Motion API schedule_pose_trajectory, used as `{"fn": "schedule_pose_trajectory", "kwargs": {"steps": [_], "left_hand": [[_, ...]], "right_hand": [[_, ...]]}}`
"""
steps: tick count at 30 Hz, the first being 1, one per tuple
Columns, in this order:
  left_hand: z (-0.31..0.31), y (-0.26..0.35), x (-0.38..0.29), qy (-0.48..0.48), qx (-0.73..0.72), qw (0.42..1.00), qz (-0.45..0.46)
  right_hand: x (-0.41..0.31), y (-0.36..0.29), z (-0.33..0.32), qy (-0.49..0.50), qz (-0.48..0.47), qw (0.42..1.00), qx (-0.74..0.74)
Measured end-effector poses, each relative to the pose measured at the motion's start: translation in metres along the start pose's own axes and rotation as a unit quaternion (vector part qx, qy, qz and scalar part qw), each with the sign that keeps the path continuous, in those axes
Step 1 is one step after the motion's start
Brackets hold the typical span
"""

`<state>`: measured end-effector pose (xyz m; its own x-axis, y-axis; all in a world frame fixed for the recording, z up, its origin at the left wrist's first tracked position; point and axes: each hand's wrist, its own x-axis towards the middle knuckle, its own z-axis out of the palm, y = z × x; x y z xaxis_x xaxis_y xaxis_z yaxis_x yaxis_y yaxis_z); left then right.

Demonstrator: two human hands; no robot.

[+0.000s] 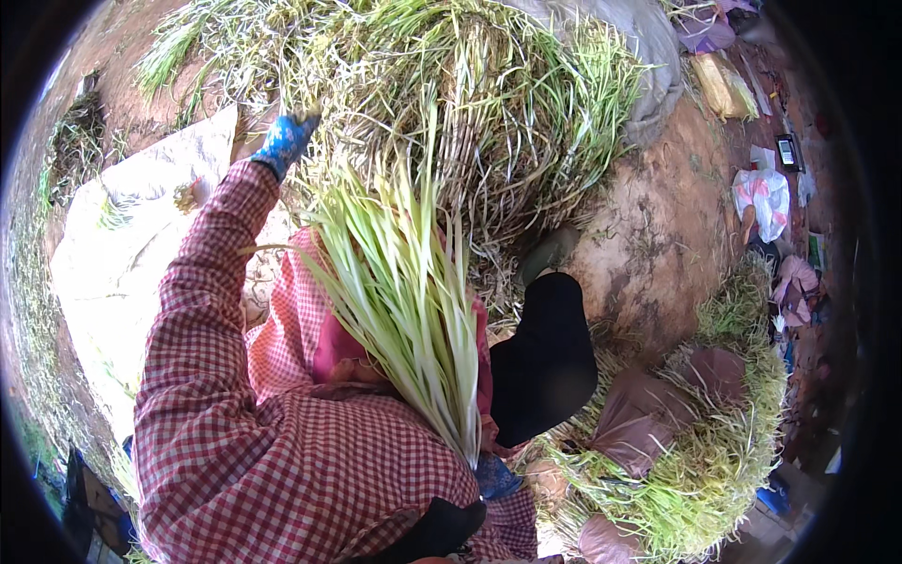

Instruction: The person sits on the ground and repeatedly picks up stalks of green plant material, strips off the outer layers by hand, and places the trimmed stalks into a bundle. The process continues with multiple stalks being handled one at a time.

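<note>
A bunch of long, pale green leafy stalks (416, 303), likely chives, fans out across my lap with its white ends towards my body. At those ends is my right hand (497, 476) in a blue glove, partly hidden by the stalks and closed around them. My left arm reaches forward, and my left hand (287, 143) in a blue patterned glove is at the near left edge of a large heap of stalks (493, 134). Its fingertips look soiled and bent; whether they grip anything is not visible.
A white sheet (134, 218) is spread on the ground at left. At lower right lie more green stalks (676, 507) with brownish cloth-like pieces (638, 423). A plastic bag (762, 201) and a small device with a screen (788, 151) are at far right.
</note>
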<state>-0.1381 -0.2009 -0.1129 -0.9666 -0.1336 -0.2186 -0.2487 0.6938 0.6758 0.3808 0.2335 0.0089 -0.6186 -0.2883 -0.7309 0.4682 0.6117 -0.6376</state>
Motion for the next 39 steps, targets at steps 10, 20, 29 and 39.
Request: {"fn": "schedule_pose_trajectory", "kwargs": {"steps": [10,20,29,39], "left_hand": [[-0.126,0.129,0.021,0.0,0.329,0.906,0.267],[-0.049,0.166,-0.168,-0.163,-0.013,0.922,0.352],[-0.062,0.168,-0.219,-0.214,-0.315,0.847,0.37],[-0.013,0.146,-0.287,-0.231,-0.638,0.707,-0.199]], "right_hand": [[0.002,0.003,-0.015,-0.026,0.012,0.999,-0.026],[0.0,0.008,-0.016,-0.019,0.002,0.999,-0.044],[-0.009,0.003,-0.014,-0.013,0.017,0.996,-0.081],[-0.01,0.01,-0.004,0.071,-0.083,0.985,-0.136]]}}
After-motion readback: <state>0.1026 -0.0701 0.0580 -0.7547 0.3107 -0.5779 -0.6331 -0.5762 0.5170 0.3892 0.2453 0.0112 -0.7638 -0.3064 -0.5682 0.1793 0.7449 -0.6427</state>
